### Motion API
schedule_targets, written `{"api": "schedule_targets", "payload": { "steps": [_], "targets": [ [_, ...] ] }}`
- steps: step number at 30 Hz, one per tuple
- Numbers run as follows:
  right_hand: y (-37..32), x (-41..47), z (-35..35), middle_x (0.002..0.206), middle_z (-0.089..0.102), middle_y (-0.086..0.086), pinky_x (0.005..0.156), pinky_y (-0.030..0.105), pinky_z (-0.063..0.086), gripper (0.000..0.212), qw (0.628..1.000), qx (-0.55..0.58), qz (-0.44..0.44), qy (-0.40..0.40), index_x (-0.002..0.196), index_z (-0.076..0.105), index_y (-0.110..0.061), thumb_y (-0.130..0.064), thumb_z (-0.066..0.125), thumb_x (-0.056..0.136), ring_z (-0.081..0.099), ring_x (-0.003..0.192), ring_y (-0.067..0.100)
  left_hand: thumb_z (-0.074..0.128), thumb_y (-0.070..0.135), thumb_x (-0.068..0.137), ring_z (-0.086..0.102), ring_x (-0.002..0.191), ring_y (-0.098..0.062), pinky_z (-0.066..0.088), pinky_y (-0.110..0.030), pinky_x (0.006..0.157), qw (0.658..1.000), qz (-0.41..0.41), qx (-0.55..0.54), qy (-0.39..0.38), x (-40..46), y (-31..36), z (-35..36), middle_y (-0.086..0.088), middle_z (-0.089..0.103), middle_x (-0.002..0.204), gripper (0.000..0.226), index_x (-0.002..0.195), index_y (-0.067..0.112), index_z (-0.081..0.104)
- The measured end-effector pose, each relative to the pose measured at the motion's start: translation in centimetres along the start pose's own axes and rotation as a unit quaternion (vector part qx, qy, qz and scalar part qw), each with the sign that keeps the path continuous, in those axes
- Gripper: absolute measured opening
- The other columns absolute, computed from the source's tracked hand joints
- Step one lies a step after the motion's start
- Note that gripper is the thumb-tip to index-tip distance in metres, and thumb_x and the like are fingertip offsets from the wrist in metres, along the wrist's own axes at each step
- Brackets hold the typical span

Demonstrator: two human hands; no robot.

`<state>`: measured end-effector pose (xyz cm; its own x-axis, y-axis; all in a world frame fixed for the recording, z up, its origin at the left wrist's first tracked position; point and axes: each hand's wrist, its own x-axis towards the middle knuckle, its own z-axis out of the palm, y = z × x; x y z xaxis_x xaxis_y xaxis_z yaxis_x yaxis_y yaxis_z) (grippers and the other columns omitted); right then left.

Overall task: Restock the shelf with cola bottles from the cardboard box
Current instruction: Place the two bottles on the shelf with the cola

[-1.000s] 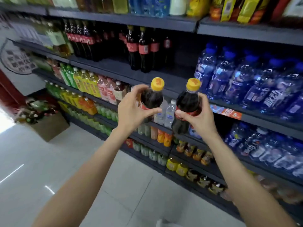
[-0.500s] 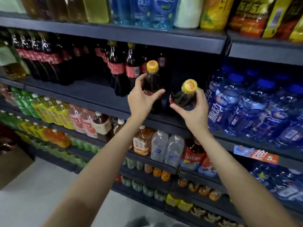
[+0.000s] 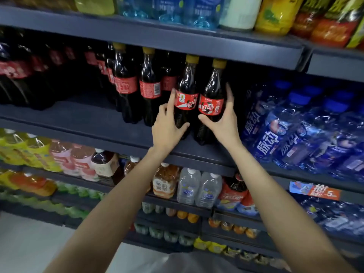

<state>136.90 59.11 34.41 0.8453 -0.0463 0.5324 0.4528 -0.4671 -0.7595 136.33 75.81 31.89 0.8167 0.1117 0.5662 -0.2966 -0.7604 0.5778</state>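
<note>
Two cola bottles with yellow caps and red labels stand upright side by side on the dark shelf. My left hand grips the left cola bottle around its lower body, index finger stretched up along the label. My right hand holds the right cola bottle from its right side, thumb across the front. More cola bottles stand in rows to the left and behind. The cardboard box is out of view.
Blue water bottles crowd the shelf right of the colas. The shelf above hangs close over the caps. Tea, juice and water bottles fill the lower shelves. An orange price tag sits at the right.
Both hands have carried the two bottles up and forward onto the cola shelf, setting them upright side by side. The camera has moved closer and tilted up.
</note>
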Motion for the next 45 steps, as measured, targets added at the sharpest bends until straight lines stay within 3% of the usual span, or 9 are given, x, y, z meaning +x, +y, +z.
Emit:
{"api": "schedule_targets", "payload": {
  "steps": [4, 9, 15, 21, 27, 35, 38, 42, 45],
  "targets": [
    [0.5, -0.7, -0.1, 0.152, 0.035, -0.001, 0.107, 0.028, 0.036, 0.118, 0.999, -0.033, 0.006, -0.017, 0.149, -0.003, -0.037, -0.022, 0.083, 0.069, 0.042, 0.133, 0.012, 0.074, 0.03, 0.079, 0.056, 0.108, -0.025, 0.052, -0.039, 0.074, 0.999, -0.018, -0.029, 0.017, 0.2, -0.4, 0.8, -0.01, 0.045, 0.13, 0.098, 0.152, 0.024, 0.009],
    [0.7, 1.6, 0.8, 0.142, 0.048, 0.003, 0.096, 0.02, 0.039, 0.112, 0.998, -0.044, 0.038, 0.034, 0.15, 0.007, -0.031, -0.018, 0.083, 0.069, 0.05, 0.117, 0.007, 0.073, 0.025, 0.081, 0.052, 0.112, -0.028, 0.053, -0.044, 0.076, 0.998, -0.023, -0.033, 0.046, 0.6, -1.0, 1.7, -0.013, 0.043, 0.131, 0.093, 0.151, 0.018, 0.013],
    [3.1, 7.4, 4.1, 0.139, 0.049, 0.011, 0.101, 0.034, 0.041, 0.099, 0.997, -0.047, 0.062, 0.022, 0.145, 0.017, -0.02, -0.021, 0.082, 0.071, 0.052, 0.122, 0.027, 0.071, 0.02, 0.083, 0.048, 0.118, -0.031, 0.054, -0.05, 0.079, 0.998, -0.008, -0.026, 0.058, 1.7, -1.3, 3.0, -0.017, 0.04, 0.132, 0.09, 0.151, 0.014, 0.012],
    [5.2, 8.7, 6.6, 0.138, 0.049, 0.012, 0.104, 0.037, 0.041, 0.087, 0.999, 0.006, 0.043, 0.019, 0.145, 0.019, -0.017, -0.013, 0.074, 0.079, 0.05, 0.124, 0.022, 0.07, 0.027, 0.084, 0.051, 0.115, -0.029, 0.055, -0.052, 0.071, 0.998, -0.005, 0.011, 0.069, 2.0, -1.7, 3.5, -0.015, 0.043, 0.13, 0.089, 0.151, 0.016, 0.012],
    [6.6, 8.4, 6.8, 0.138, 0.05, 0.009, 0.1, 0.045, 0.045, 0.094, 0.997, -0.063, 0.041, 0.001, 0.149, 0.011, -0.028, -0.019, 0.073, 0.079, 0.051, 0.123, 0.026, 0.069, 0.028, 0.085, 0.051, 0.114, -0.029, 0.055, -0.052, 0.069, 0.997, 0.0, 0.023, 0.077, 1.9, -1.8, 3.6, -0.014, 0.044, 0.129, 0.087, 0.151, 0.017, 0.013],
    [6.2, 9.2, 7.4, 0.144, 0.044, 0.015, 0.104, 0.042, 0.039, 0.09, 0.992, -0.112, 0.043, -0.032, 0.151, 0.006, -0.024, -0.009, 0.065, 0.085, 0.046, 0.128, 0.032, 0.07, 0.025, 0.085, 0.051, 0.114, -0.028, 0.055, -0.048, 0.069, 0.997, 0.015, 0.01, 0.07, 1.8, -1.9, 3.3, -0.014, 0.044, 0.128, 0.089, 0.151, 0.016, 0.012],
    [5.7, 8.3, 6.4, 0.146, 0.039, 0.015, 0.106, 0.04, 0.037, 0.082, 0.988, -0.134, 0.053, -0.049, 0.151, 0.013, -0.022, -0.01, 0.062, 0.087, 0.043, 0.131, 0.03, 0.07, 0.018, 0.084, 0.048, 0.119, -0.027, 0.054, -0.042, 0.074, 0.999, 0.012, -0.002, 0.047, 1.6, -1.6, 3.0, -0.013, 0.041, 0.133, 0.091, 0.151, 0.016, 0.009],
    [3.4, 5.9, 4.2, 0.14, 0.044, 0.015, 0.102, 0.039, 0.041, 0.055, 0.98, -0.192, 0.021, -0.047, 0.142, 0.036, -0.017, -0.018, 0.056, 0.091, 0.045, 0.126, 0.03, 0.066, 0.014, 0.084, 0.042, 0.128, -0.028, 0.051, -0.042, 0.084, 0.999, -0.025, -0.031, 0.008, 0.6, -0.8, 2.0, -0.011, 0.035, 0.143, 0.09, 0.152, 0.016, 0.007],
    [1.5, 2.8, 2.0, 0.121, 0.061, 0.007, 0.085, 0.043, 0.051, 0.038, 0.967, -0.253, -0.041, -0.001, 0.129, 0.052, -0.016, -0.022, 0.053, 0.092, 0.058, 0.11, 0.026, 0.064, 0.019, 0.085, 0.042, 0.128, -0.025, 0.049, -0.042, 0.09, 0.996, -0.055, -0.069, -0.001, -0.8, 0.1, 0.7, -0.007, 0.036, 0.143, 0.085, 0.151, 0.018, 0.009]
  ]
}}
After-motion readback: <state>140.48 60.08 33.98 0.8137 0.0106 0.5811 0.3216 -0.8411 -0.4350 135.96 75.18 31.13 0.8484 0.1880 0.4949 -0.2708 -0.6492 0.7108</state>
